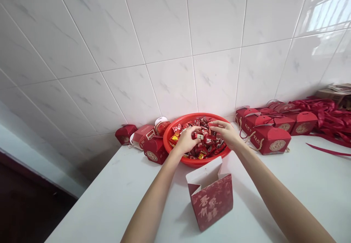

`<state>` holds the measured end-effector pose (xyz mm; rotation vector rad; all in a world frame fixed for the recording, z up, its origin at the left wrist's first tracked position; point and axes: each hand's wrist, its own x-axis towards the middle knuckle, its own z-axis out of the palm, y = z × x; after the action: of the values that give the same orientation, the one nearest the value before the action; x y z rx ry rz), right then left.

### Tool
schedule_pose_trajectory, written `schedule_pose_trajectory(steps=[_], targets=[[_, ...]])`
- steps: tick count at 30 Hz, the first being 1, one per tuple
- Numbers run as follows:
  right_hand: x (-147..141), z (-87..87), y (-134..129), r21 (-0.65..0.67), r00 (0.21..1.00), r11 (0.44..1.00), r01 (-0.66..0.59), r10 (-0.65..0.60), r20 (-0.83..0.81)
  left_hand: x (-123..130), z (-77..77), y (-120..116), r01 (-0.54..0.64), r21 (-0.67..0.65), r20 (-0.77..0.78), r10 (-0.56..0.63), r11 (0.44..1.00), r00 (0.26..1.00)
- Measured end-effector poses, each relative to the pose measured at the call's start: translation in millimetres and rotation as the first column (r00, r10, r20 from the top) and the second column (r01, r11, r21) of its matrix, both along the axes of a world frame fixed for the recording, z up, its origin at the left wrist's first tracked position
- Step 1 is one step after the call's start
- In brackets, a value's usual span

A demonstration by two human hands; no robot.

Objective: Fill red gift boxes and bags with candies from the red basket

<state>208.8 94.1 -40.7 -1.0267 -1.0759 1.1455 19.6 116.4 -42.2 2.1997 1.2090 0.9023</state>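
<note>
Both of my hands are over a red plastic basket (197, 115) full of wrapped candies (203, 151). My left hand (189, 140) is closed on a small wrapped candy (199, 136) with a pale label, above the left half of the basket. On the right side, my right hand (222, 133) has its thumb and fingers close together at the candies; what lies between them is too small to name. An open red paper box (212, 202) with pale characters stands upright in front of the basket, between my forearms.
Closed red boxes (270, 139) with cord handles stand at the right, beside red ribbons (326, 115). More red boxes (155, 149) sit left of the basket. A tiled wall (170, 85) runs behind the white table (109, 199), whose left edge shows.
</note>
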Motion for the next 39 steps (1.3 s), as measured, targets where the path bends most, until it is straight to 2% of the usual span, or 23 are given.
schedule_pose_trajectory(steps=[5, 15, 19, 23, 27, 30, 36, 39], targets=[[-1.3, 0.0, -0.9, 0.007, 0.996, 0.999, -0.040, 0.039, 0.080, -0.4, 0.8, -0.1, -0.006, 0.020, 0.031, 0.005, 1.000, 1.000], [-4.8, 1.5, 0.0, -0.018, 0.995, 0.999, -0.051, 0.052, 0.089, -2.2, -1.0, 3.3, 0.027, 0.029, 0.138, -0.031, 0.999, 0.990], [-2.8, 0.1, 0.7, -0.012, 0.986, 0.992, -0.123, 0.124, 0.109, -2.4, -3.4, 3.8, 0.070, 0.037, 0.203, -0.076, 0.997, 0.976], [0.1, -3.3, 1.8, 0.015, 0.948, 0.973, -0.230, 0.221, 0.231, -2.6, -4.1, 2.1, 0.130, 0.062, 0.229, -0.141, 0.990, 0.963], [0.7, -5.2, 1.6, 0.074, 0.889, 0.955, -0.286, 0.236, 0.392, -2.3, -3.7, 0.3, 0.158, 0.064, 0.255, -0.169, 0.985, 0.952], [-0.3, -3.9, -0.3, 0.080, 0.866, 0.950, -0.303, 0.240, 0.438, -1.8, -4.6, 0.6, 0.163, 0.039, 0.271, -0.167, 0.986, 0.948], [-2.7, -0.2, -4.1, 0.004, 0.890, 0.939, -0.343, 0.324, 0.319, -0.2, -6.6, 3.4, 0.135, 0.005, 0.355, -0.128, 0.991, 0.926], [-3.2, -0.3, -3.7, 0.028, 0.921, 0.953, -0.302, 0.285, 0.265, 0.2, -5.4, 4.2, 0.086, -0.029, 0.412, -0.067, 0.996, 0.909]])
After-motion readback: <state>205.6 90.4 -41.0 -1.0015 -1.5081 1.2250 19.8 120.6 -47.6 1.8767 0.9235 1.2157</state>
